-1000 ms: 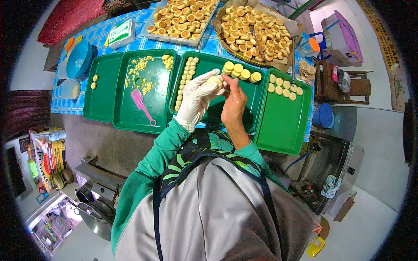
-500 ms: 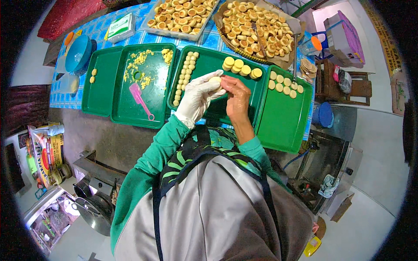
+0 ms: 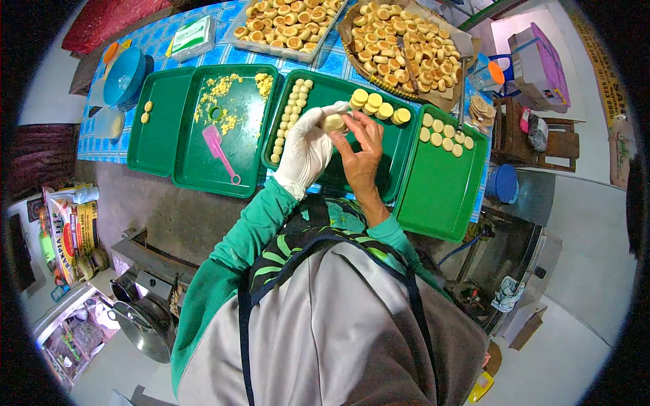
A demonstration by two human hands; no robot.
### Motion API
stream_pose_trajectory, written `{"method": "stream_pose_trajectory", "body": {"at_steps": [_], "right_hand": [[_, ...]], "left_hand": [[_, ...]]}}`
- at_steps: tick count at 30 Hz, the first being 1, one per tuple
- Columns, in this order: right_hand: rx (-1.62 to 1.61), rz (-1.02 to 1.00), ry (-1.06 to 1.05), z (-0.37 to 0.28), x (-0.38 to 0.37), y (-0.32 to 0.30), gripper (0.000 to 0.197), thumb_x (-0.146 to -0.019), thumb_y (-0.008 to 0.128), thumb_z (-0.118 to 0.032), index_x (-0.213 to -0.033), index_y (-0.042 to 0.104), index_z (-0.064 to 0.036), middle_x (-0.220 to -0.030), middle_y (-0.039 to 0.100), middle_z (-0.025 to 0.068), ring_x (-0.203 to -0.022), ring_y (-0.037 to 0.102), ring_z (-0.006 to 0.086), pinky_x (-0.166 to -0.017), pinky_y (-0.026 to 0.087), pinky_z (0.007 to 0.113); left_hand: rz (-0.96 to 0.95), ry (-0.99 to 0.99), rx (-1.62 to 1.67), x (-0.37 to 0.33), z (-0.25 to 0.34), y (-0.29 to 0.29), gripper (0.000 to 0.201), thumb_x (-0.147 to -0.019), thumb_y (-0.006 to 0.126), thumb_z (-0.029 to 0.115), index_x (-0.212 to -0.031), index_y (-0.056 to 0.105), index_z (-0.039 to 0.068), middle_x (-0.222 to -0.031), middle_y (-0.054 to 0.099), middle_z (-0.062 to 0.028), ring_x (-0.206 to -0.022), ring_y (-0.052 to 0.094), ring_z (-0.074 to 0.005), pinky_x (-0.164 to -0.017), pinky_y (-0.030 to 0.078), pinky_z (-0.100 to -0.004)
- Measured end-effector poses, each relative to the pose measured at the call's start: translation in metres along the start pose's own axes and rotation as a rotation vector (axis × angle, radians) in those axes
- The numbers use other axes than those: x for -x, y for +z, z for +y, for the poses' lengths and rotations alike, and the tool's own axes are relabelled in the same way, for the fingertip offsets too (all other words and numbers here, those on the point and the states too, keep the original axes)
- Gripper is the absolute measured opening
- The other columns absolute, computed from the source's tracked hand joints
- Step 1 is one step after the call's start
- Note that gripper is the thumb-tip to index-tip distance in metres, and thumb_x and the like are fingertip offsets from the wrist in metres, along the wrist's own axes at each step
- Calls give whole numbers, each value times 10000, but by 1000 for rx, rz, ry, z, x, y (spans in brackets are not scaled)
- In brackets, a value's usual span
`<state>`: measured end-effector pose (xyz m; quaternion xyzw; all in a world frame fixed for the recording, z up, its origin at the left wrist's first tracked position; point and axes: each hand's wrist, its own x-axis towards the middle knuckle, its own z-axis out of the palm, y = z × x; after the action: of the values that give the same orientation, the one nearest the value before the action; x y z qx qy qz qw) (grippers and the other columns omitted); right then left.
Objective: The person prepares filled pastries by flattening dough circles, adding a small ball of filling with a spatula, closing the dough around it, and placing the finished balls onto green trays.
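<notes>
My left hand (image 3: pixel 306 145), in a white glove, cups a pale piece of dough (image 3: pixel 333 123) between its fingers and thumb. Bare, my right hand (image 3: pixel 362 145) presses its fingertips against the dough's right side. Both hands are raised over a dark green tray (image 3: pixel 328 81). Along that tray's left edge runs a column of small pale dough balls (image 3: pixel 291 116). Stacked yellow discs (image 3: pixel 372 105) stand at its far side. A brighter green tray (image 3: pixel 433 183) on the right carries rows of flattened pale discs (image 3: pixel 447 132).
Another green tray (image 3: pixel 193 166) holds yellow crumbs (image 3: pixel 220 88), a cutter ring (image 3: pixel 215 114) and a pink scoop (image 3: pixel 215 147). Two dough pieces (image 3: pixel 146 111) lie in the leftmost tray (image 3: pixel 152 152). Browned round pastries fill a plastic tub (image 3: pixel 271 46) and a woven basket (image 3: pixel 352 57) behind.
The dough has tipped and spread wider within my gloved left hand's grip. My right hand has shifted slightly left and down, its fingers more stretched over the dough.
</notes>
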<state>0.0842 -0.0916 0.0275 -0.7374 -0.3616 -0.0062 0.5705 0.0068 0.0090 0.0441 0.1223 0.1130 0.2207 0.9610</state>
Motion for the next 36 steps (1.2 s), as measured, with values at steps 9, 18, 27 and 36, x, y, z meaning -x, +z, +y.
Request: {"method": "stream_pose_trajectory", "body": {"at_steps": [9, 18, 27, 36], "right_hand": [[61, -226, -267, 6, -26, -18, 310, -654, 727, 10, -948, 721, -90, -1170, 612, 116, -1095, 529, 309, -918, 454, 424], [-19, -149, -137, 9, -3, -7, 266, -808, 653, -83, -1056, 708, -2, -1113, 650, 150, -1041, 554, 328, -927, 448, 422], [-155, -48, 76, 6, 7, 3, 226, -860, 676, -119, -1012, 702, 46, -1062, 668, 167, -975, 592, 275, -871, 463, 390], [-1106, 3, 1032, 40, 11, 6, 150, -847, 743, -170, -901, 738, -31, -1060, 693, 100, -977, 599, 156, -863, 443, 307]], "left_hand": [[-94, -288, 37, 6, 15, -15, 359, -997, 502, 147, -1277, 510, -78, -1192, 593, -160, -1080, 619, -239, -954, 532, -385], [137, -82, -178, 8, 8, -17, 384, -933, 601, 44, -1284, 504, -77, -1167, 613, -141, -1045, 645, -224, -900, 566, -320], [143, -85, -223, 11, 3, -17, 405, -932, 617, 50, -1299, 507, -81, -1199, 615, -151, -1044, 648, -214, -882, 572, -328], [132, -97, -319, 10, -3, -16, 496, -920, 599, -5, -1374, 421, -96, -1318, 546, -213, -1144, 607, -259, -952, 555, -366]]}}
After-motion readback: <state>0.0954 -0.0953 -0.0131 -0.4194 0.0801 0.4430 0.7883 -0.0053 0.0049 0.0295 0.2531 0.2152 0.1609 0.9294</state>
